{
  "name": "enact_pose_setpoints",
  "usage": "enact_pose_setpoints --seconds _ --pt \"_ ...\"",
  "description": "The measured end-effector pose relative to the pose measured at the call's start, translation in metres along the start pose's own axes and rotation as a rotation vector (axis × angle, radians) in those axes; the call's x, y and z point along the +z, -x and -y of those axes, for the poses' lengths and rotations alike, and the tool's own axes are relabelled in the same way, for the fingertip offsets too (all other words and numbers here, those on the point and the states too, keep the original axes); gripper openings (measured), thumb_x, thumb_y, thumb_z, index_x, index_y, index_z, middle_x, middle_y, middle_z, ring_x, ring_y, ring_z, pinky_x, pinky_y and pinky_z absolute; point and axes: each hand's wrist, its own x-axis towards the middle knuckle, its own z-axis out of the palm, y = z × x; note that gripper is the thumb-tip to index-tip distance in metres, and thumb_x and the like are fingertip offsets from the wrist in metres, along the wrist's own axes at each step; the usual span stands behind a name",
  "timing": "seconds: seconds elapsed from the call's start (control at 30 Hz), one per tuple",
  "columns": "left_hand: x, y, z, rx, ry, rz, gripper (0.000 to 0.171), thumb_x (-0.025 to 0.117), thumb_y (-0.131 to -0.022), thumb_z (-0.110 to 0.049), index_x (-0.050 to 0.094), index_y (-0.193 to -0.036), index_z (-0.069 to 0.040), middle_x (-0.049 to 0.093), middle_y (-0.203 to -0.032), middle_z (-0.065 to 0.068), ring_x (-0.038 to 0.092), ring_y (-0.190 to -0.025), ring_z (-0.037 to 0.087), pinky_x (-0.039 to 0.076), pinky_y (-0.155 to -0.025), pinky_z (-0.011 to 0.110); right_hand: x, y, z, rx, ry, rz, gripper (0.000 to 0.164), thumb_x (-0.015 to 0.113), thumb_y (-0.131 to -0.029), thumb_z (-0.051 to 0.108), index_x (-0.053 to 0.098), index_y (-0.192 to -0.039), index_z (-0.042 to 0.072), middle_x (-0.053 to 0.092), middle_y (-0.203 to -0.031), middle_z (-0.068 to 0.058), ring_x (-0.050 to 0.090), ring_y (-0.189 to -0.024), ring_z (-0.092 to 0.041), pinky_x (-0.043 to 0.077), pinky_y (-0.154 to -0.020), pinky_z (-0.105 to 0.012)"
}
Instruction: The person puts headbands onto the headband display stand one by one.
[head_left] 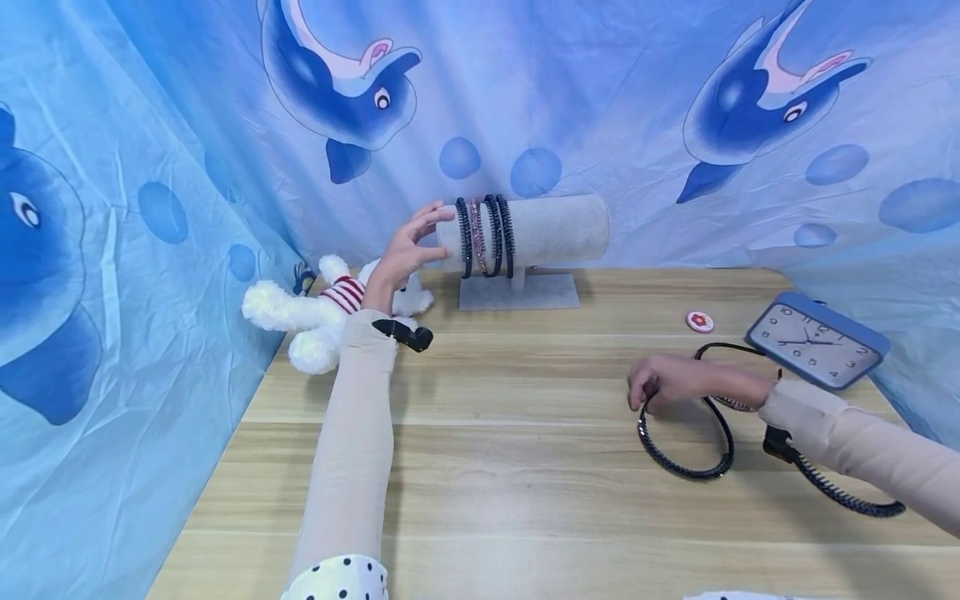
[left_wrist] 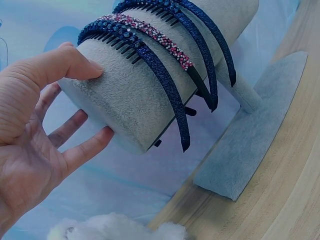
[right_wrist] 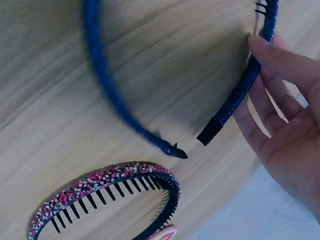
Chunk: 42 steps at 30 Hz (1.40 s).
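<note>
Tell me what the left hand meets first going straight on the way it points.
Probably the near end of the grey display roll; the left hand seems to touch it there, though depth is unclear.

Plush toy (head_left: 330, 325) partly lost behind left hand (head_left: 405, 250), and cropped by left wrist view's bottom edge. Right wrist view: dark-blue headband (right_wrist: 239, 92) in right hand (right_wrist: 292, 110) runs out through top edge, far side blurred; pink-speckled headband (right_wrist: 105, 185), badge (right_wrist: 167, 234) clipped below. Small dark object (head_left: 303, 279) beyond toy: figurine, perhaps, too tiny to tell.
</note>
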Motion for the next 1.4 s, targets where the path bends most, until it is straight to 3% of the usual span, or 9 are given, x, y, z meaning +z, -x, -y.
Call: enact_pose_setpoints --seconds 0.27,0.43,0.57,0.73,1.0,1.2,1.4 --pt "-0.001 0.001 0.001 0.006 0.003 -0.004 0.058 0.071 -0.087 0.007 0.055 -0.142 -0.002 0.025 -0.170 0.001 0.028 -0.153 0.034 0.038 -0.119 0.053 -0.011 -0.001 -0.015 0.173 0.053 -0.177 0.020 0.078 -0.076 -0.009 0.078 -0.092 0.002 0.072 -0.088 -0.009 0.064 -0.080 -0.016 0.056 -0.071 -0.022" --pt "-0.002 0.001 0.000 0.008 -0.002 -0.001 0.058 0.071 -0.087 0.007 0.055 -0.143 0.000 0.024 -0.170 0.002 0.028 -0.152 0.034 0.040 -0.118 0.052 -0.016 -0.004 -0.016 0.187 0.080 -0.219 0.027 0.082 -0.074 -0.005 0.076 -0.100 0.000 0.073 -0.092 -0.012 0.066 -0.084 -0.021 0.058 -0.074 -0.026" --pt "-0.002 0.001 0.000 0.010 0.001 -0.004 0.058 0.070 -0.088 0.007 0.054 -0.143 0.000 0.024 -0.170 0.002 0.028 -0.153 0.034 0.040 -0.118 0.052 -0.016 -0.012 -0.008 0.164 0.072 -0.177 0.032 0.084 -0.075 -0.002 0.075 -0.107 0.001 0.073 -0.100 -0.014 0.068 -0.092 -0.025 0.059 -0.082 -0.032" --pt "-0.001 0.001 -0.001 0.005 0.001 -0.001 0.058 0.070 -0.087 0.007 0.054 -0.143 0.000 0.025 -0.170 0.000 0.028 -0.153 0.033 0.040 -0.118 0.052 -0.010 -0.025 0.001 0.109 0.028 -0.053 0.036 0.082 -0.074 -0.007 0.075 -0.108 -0.001 0.070 -0.105 -0.017 0.067 -0.097 -0.028 0.060 -0.089 -0.035" --pt "0.000 0.002 -0.003 -0.003 0.008 0.005 0.059 0.070 -0.087 0.007 0.054 -0.144 -0.001 0.025 -0.170 -0.001 0.028 -0.153 0.032 0.041 -0.118 0.051 -0.002 -0.039 0.005 -0.039 0.077 0.027 0.031 0.073 -0.065 -0.017 0.077 -0.092 -0.001 0.066 -0.088 -0.014 0.061 -0.082 -0.024 0.056 -0.074 -0.026" --pt "0.000 0.001 -0.003 -0.016 0.006 0.004 0.060 0.071 -0.087 0.007 0.055 -0.143 -0.003 0.025 -0.169 -0.003 0.029 -0.153 0.031 0.041 -0.118 0.050 -0.009 -0.043 0.010 0.021 0.050 0.071 0.026 0.071 -0.067 -0.019 0.075 -0.086 -0.002 0.068 -0.087 -0.015 0.065 -0.080 -0.025 0.059 -0.073 -0.027" --pt "0.000 0.001 -0.003 -0.021 0.005 0.001 0.060 0.071 -0.087 0.007 0.055 -0.143 -0.003 0.025 -0.170 -0.003 0.028 -0.153 0.031 0.041 -0.118 0.050 -0.029 -0.042 0.019 0.151 0.000 0.129 0.020 0.069 -0.071 -0.018 0.072 -0.086 -0.006 0.073 -0.086 -0.019 0.069 -0.079 -0.018 0.057 -0.072 -0.024"
